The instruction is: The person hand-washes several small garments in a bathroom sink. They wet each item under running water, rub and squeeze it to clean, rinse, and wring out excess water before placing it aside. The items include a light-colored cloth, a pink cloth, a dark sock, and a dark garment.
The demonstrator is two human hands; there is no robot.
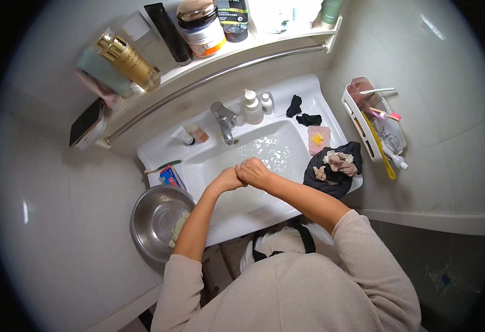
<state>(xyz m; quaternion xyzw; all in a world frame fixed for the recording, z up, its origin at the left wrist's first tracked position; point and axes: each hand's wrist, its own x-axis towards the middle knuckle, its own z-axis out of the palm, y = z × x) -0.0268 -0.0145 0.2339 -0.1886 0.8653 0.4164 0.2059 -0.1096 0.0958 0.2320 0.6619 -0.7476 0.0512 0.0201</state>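
Observation:
My left hand point(227, 180) and my right hand point(254, 172) meet, both closed, above the white washbasin point(263, 209). Whether anything is between them cannot be seen. Behind them the chrome faucet point(224, 124) points into the basin, where rippling water point(273, 151) lies. To the right, a dark cloth point(329, 186) with crumpled pink and cream fabric pieces point(341, 162) rests on the basin's rim. Two small black cloth items point(294, 106) lie at the back right corner, near a pink soap tray point(319, 141) with a yellow piece on it.
A steel bowl point(147, 224) holding pale green cloth point(179, 229) stands at the left. A toothbrush point(163, 167), a blue and red box point(171, 176) and pump bottle point(253, 108) are on the rim. A towel rail point(217, 74), bottle-filled shelf and wall caddy point(363, 124) surround the basin.

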